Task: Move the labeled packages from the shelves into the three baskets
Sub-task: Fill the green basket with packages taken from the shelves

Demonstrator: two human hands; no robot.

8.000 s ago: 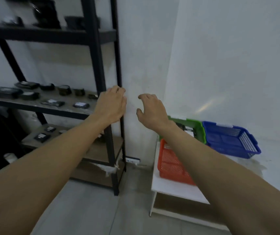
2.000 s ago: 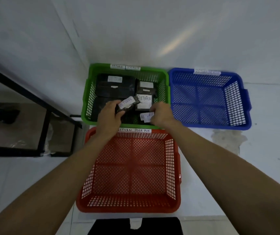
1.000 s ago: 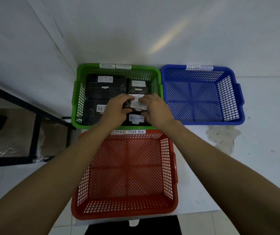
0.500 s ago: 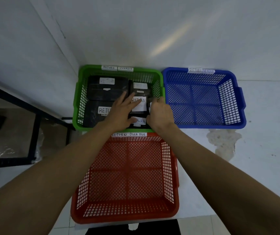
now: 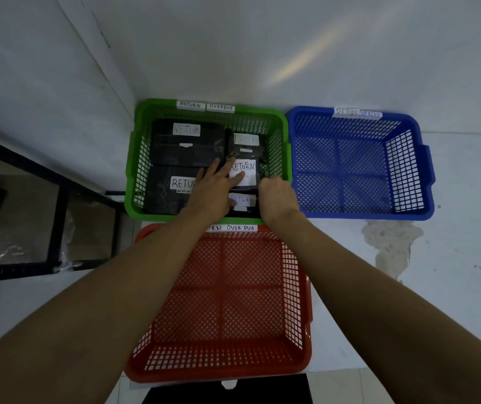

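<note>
Three mesh baskets stand on a white table: a green basket (image 5: pixel 136 158) at the back left, a blue basket (image 5: pixel 426 170) at the back right, and a red basket (image 5: pixel 306 290) in front with nothing in it. The green one holds several black packages with white RETURN labels, among them a large package (image 5: pixel 186 147), a lower left package (image 5: pixel 160 196), a middle package (image 5: pixel 248 172) and a small front package (image 5: pixel 245 201). My left hand (image 5: pixel 214 192) lies flat with straight fingers on the middle package. My right hand (image 5: pixel 277 196) sits at the packages' right side, fingers bent down and hidden.
The black shelf frame (image 5: pixel 58 217) stands to the left, below table height. White walls close the corner behind the baskets. The table top (image 5: pixel 452 272) runs on to the right, with a stained patch. A dark object (image 5: pixel 227 395) sits under the front edge.
Two seconds ago my left hand gripped a small RETURN package above the green basket. That package now lies in the basket and my left fingers have straightened on top. My right hand stayed beside it.
</note>
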